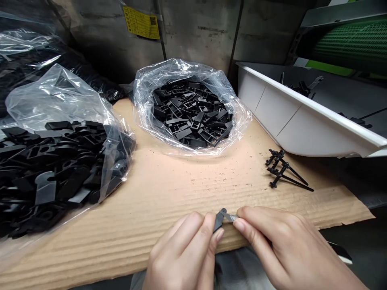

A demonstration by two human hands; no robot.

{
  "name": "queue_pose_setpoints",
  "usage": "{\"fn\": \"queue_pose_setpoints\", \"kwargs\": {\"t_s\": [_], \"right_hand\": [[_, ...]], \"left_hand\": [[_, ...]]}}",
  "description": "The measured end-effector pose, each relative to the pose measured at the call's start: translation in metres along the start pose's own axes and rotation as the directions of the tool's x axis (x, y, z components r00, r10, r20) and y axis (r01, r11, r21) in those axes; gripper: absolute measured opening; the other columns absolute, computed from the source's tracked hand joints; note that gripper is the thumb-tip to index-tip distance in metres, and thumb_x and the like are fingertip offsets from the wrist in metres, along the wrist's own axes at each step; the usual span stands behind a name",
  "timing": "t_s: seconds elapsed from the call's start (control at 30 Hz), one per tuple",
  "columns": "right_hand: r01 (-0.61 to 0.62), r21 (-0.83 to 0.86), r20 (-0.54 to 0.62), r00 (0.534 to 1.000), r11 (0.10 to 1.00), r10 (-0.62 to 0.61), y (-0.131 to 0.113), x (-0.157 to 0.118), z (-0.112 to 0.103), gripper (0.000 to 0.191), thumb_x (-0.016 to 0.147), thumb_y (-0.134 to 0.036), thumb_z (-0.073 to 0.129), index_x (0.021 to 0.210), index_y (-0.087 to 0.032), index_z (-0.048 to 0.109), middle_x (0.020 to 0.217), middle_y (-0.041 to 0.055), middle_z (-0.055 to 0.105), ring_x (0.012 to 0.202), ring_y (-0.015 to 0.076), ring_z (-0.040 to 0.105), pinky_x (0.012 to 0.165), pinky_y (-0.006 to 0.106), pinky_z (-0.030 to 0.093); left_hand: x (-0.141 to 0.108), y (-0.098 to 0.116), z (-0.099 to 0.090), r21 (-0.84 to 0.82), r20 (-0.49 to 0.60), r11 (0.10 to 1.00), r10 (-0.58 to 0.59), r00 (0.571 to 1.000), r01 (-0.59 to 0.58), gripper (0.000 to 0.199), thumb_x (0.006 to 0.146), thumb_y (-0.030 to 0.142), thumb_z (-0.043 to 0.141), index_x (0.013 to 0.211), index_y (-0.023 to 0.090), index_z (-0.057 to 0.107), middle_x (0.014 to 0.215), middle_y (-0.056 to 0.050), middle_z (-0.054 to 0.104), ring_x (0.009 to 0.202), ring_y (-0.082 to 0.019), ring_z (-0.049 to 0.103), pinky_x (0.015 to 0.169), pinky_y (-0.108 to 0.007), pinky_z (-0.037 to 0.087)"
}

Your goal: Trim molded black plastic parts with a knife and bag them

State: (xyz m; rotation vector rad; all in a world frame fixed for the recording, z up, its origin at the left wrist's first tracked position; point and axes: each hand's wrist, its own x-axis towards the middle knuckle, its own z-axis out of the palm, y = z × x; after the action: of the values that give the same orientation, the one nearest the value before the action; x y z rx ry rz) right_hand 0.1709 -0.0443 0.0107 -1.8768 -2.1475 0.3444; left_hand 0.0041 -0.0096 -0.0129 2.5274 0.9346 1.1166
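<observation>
My left hand (184,249) pinches a small black plastic part (219,219) at the cardboard's front edge. In my right hand (281,241) is a craft knife, gripped close behind its pointed metal blade (230,217). The blade's tip meets the upper end of the black part, or lies right beside it. Most of the knife's handle is hidden by my fingers; a dark end with a pale edge (341,251) shows past the right wrist. Both hands are closed and near each other.
Corrugated cardboard (169,181) covers the table. An open clear bag (238,121) of small black parts stands at the back; another bag (57,88) of black pieces lies left. Black sprue pieces (279,169) lie right, below a white bin (269,108). Metal panels (199,36) rise behind.
</observation>
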Motion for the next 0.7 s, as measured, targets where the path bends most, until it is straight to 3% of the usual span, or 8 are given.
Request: {"fn": "queue_pose_setpoints", "kwargs": {"t_s": [0.17, 0.3, 0.53, 0.7], "right_hand": [[-0.114, -0.076, 0.038, 0.992, 0.991, 0.117, -0.002, 0.009, -0.003, 0.028, 0.087, -0.032, 0.031, 0.064, -0.027, 0.047, 0.055, -0.0056, 0.060, 0.051, 0.0167, 0.060, 0.045, 0.025, 0.028], [-0.125, -0.033, 0.074, 0.989, 0.992, 0.127, -0.001, 0.005, -0.005, 0.029, 0.087, -0.033, 0.031, 0.065, -0.026, 0.048, 0.057, -0.0048, 0.061, 0.053, 0.0158, 0.060, 0.046, 0.024, 0.031], [-0.090, 0.104, 0.003, 0.996, 0.990, 0.091, -0.001, 0.010, -0.003, 0.022, 0.086, -0.038, 0.036, 0.083, -0.025, 0.053, 0.077, 0.0008, 0.060, 0.067, 0.0161, 0.058, 0.056, 0.027, 0.041], [-0.154, 0.097, 0.062, 0.987, 0.983, 0.148, -0.003, 0.026, -0.001, 0.020, 0.085, -0.035, 0.037, 0.072, -0.024, 0.048, 0.071, -0.0019, 0.057, 0.069, 0.0185, 0.057, 0.058, 0.031, 0.042]], "left_hand": [[-0.002, -0.001, 0.002, -0.049, 0.015, 0.999, 0.019, 1.000, -0.018, 0.020, 0.081, 0.003, 0.047, 0.098, 0.010, 0.053, 0.073, -0.007, 0.057, 0.065, -0.016, 0.056, 0.055, -0.025, 0.046], [-0.004, 0.000, 0.000, -0.085, 0.024, 0.996, -0.015, 1.000, 0.017, 0.017, 0.081, 0.004, 0.047, 0.094, 0.011, 0.055, 0.069, -0.005, 0.054, 0.060, -0.016, 0.054, 0.053, -0.025, 0.045], [-0.006, 0.000, 0.003, -0.109, 0.044, 0.991, -0.079, 0.996, 0.083, 0.019, 0.080, 0.007, 0.049, 0.097, 0.012, 0.057, 0.069, -0.004, 0.052, 0.060, -0.016, 0.052, 0.055, -0.026, 0.046], [-0.003, 0.000, -0.002, -0.134, 0.044, 0.983, -0.124, 0.991, 0.129, 0.018, 0.079, 0.008, 0.050, 0.094, 0.015, 0.059, 0.073, -0.004, 0.058, 0.065, -0.017, 0.057, 0.058, -0.025, 0.047]]}}
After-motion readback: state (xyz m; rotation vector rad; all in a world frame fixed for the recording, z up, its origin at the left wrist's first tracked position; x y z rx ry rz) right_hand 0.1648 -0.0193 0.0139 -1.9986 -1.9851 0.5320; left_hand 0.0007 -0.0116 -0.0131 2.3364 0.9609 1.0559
